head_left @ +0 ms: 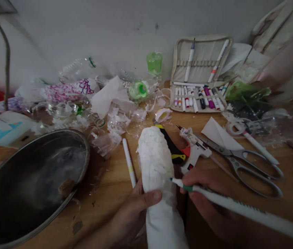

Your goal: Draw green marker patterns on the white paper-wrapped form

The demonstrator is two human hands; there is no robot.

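A long white form [156,162], wrapped in what looks like paper or cloth, stands out in front of me with faint pale green marks on its upper part. My left hand [138,211] is wrapped round it from the left, the thumb lying across its front. In my right hand [205,200] is a white marker [229,204] with a green band. Its dark teal tip is at the right side of the white form; whether it touches I cannot tell. Just left of the form, another white marker [128,162] with a yellow band lies on the wooden table [107,193].
A dark metal basin [81,138] stands at left. Scissors [239,162], a hot glue gun [194,148] and a black-yellow tool [169,141] lie at right. An open marker case [176,72] leans on the wall. Cut plastic scraps [117,117] and a patterned bottle [68,90] spread along the back.
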